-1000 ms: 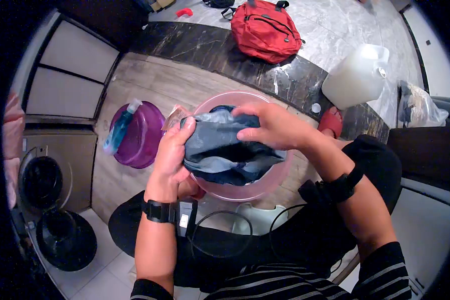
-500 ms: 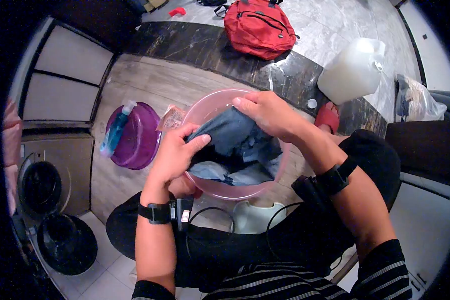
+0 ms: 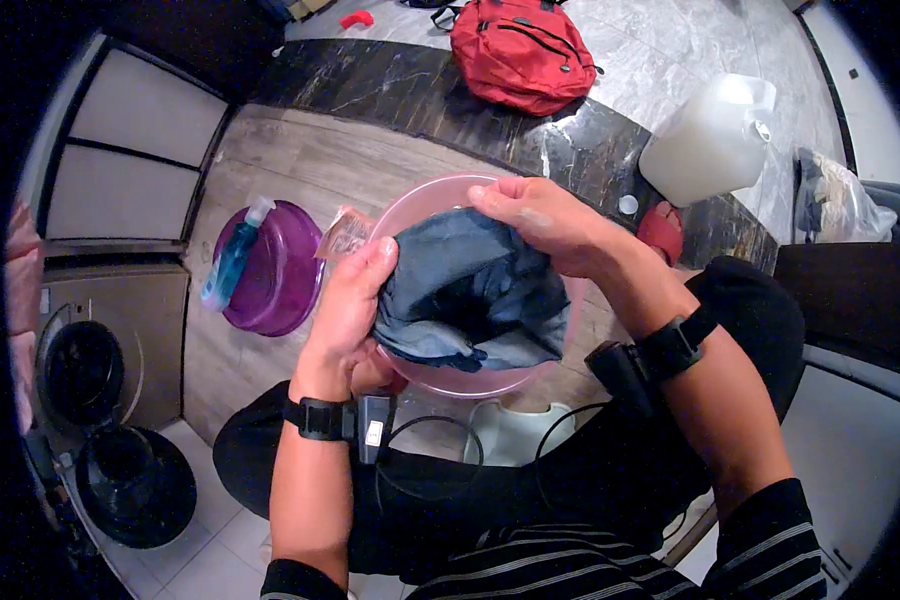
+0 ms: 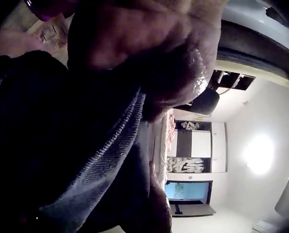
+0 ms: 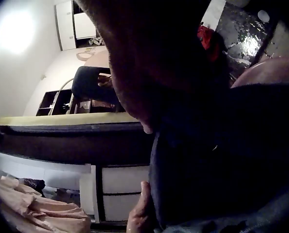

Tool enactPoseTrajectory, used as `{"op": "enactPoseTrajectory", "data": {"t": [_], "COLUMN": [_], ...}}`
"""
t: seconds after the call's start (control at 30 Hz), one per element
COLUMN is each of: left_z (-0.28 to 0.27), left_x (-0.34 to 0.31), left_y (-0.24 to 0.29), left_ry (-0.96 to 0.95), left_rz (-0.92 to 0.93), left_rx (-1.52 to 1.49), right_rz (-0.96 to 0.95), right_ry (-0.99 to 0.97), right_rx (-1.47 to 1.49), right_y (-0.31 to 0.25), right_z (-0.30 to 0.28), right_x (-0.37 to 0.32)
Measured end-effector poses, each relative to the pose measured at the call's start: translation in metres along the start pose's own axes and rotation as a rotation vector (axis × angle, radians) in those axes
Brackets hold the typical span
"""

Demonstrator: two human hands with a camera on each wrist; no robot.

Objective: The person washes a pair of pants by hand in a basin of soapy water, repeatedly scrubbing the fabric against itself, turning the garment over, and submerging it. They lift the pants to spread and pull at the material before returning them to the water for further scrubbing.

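Observation:
A dark blue denim garment (image 3: pixel 475 285) is spread between both hands above a pink basin (image 3: pixel 450 388), its folds forming a dark opening in the middle. My left hand (image 3: pixel 348 305) grips its left edge, thumb on top and the other fingers hidden underneath. At the far right edge, my right hand (image 3: pixel 550 220) pinches the cloth between thumb and fingers. A pale ribbed strip (image 4: pixel 113 141) of the cloth shows in the left wrist view. In the right wrist view the dark cloth (image 5: pixel 222 160) hangs below the right hand, with left fingers (image 5: pixel 142 211) beyond it.
Left of the basin, a bottle of blue liquid (image 3: pixel 235 262) leans across a purple basin (image 3: pixel 288 285). A printed packet (image 3: pixel 346 232) lies by the pink rim. Further off are a red backpack (image 3: pixel 525 60) and a white jug (image 3: pixel 705 140). A pale stool (image 3: pixel 510 432) stands between the knees.
The right hand has shifted from the top of the cloth to its far edge. The garment, bunched earlier, now lies more spread, and the left hand has regripped its left edge.

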State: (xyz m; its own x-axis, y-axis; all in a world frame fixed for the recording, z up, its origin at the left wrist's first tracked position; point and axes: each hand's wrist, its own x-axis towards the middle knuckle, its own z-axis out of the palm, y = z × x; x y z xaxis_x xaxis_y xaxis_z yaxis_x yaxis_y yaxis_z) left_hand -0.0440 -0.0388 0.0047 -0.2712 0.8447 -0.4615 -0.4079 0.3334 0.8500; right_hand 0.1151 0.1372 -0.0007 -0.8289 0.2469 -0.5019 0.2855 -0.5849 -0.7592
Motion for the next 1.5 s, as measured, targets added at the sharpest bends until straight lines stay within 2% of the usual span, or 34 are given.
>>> {"op": "enactPoseTrajectory", "data": {"t": [0.13,0.23,0.33,0.37,0.4,0.43,0.5,0.53,0.57,0.63,0.67,0.7,0.73,0.77,0.8,0.83,0.87,0.9,0.93,0.97,1.03,1.07,1.17,1.2,1.3,1.33,1.37,1.43,1.47,1.5], "left_z": [0.004,0.013,0.019,0.022,0.026,0.024,0.03,0.07,0.076,0.055,0.039,0.029,0.045,0.065,0.074,0.078,0.067,0.055,0.045,0.04,0.072,0.066,0.051,0.012,0.056,0.055,0.051,0.056,0.034,0.019], "left_x": [-0.002,-0.001,0.006,0.008,0.008,0.011,0.015,-0.001,-0.001,0.009,0.013,0.017,0.012,0.001,0.0,0.0,0.004,0.003,0.005,0.009,-0.003,0.002,-0.002,0.014,0.004,0.003,0.003,0.002,0.012,0.016], "left_y": [0.003,0.003,-0.002,-0.003,-0.003,-0.009,-0.036,-0.011,-0.015,-0.029,-0.031,-0.029,-0.023,-0.017,-0.024,-0.031,-0.042,-0.044,-0.045,-0.045,-0.017,-0.03,-0.018,-0.056,-0.045,-0.047,-0.046,-0.015,-0.023,-0.022], "left_ry": [-0.014,0.04,0.096,0.108,0.143,0.135,0.194,0.386,0.225,0.217,0.184,0.152,0.242,0.312,0.27,0.226,0.278,0.271,0.208,0.14,0.259,0.202,0.253,-0.254,0.181,0.146,0.113,0.049,0.068,0.168], "left_rz": [-0.013,-0.035,-0.051,-0.055,-0.087,-0.215,-0.334,-0.267,-0.189,-0.198,-0.26,-0.319,-0.339,-0.332,-0.3,-0.266,-0.294,-0.244,-0.257,-0.263,-0.275,-0.252,-0.311,-0.172,-0.277,-0.211,-0.18,-0.127,-0.012,-0.071], "left_rx": [-0.116,-0.293,-0.445,-0.491,-0.514,-0.475,-0.59,-0.42,-0.606,-0.479,-0.486,-0.494,-0.584,-0.529,-0.535,-0.538,-0.497,-0.446,-0.532,-0.614,-0.581,-0.611,-0.464,-0.814,-0.544,-0.368,-0.328,-0.259,0.029,0.112], "right_rz": [-0.006,-0.11,-0.371,-0.397,-0.504,-0.611,-0.649,-0.666,-0.516,-0.52,-0.548,-0.623,-0.646,-0.663,-0.417,-0.326,-0.437,-0.535,-0.423,-0.437,-0.474,-0.349,-0.476,-0.437,-0.504,-0.389,-0.435,-0.455,-0.427,-0.4], "right_ry": [0.017,0.123,0.45,0.439,0.356,0.269,0.324,0.349,0.571,0.515,0.492,0.376,0.368,0.358,0.55,0.59,0.506,0.406,0.413,0.407,0.413,0.555,0.391,0.405,0.466,0.555,0.585,0.499,0.49,0.48], "right_rx": [-0.021,-0.087,-0.801,-0.807,-0.885,-0.96,-1.01,-1.034,-0.895,-0.981,-0.889,-0.859,-1.091,-1.321,-0.955,-0.861,-1.057,-1.252,-0.926,-0.867,-1.22,-0.924,-1.092,-0.938,-1.244,-0.99,-1.005,-0.926,-0.846,-0.769], "right_y": [-0.002,0.006,0.011,0.018,0.029,0.037,0.042,0.042,0.033,0.04,0.046,0.048,0.055,0.057,0.037,0.032,0.041,0.059,0.049,0.05,0.041,0.032,0.05,0.05,0.045,0.032,0.024,0.03,0.033,0.025], "right_z": [0.001,0.004,0.029,0.045,0.058,0.064,0.062,0.062,0.063,0.075,0.088,0.093,0.081,0.064,0.056,0.048,0.055,0.069,0.094,0.093,0.069,0.058,0.086,0.097,0.049,0.039,0.032,0.022,0.018,0.018], "right_x": [-0.003,0.006,-0.002,-0.01,-0.016,-0.018,-0.011,-0.007,0.0,-0.004,-0.013,-0.019,-0.007,0.009,0.014,0.022,0.019,0.008,-0.014,-0.013,0.01,0.017,-0.005,-0.016,0.021,0.025,0.022,0.029,0.028,0.022]}}
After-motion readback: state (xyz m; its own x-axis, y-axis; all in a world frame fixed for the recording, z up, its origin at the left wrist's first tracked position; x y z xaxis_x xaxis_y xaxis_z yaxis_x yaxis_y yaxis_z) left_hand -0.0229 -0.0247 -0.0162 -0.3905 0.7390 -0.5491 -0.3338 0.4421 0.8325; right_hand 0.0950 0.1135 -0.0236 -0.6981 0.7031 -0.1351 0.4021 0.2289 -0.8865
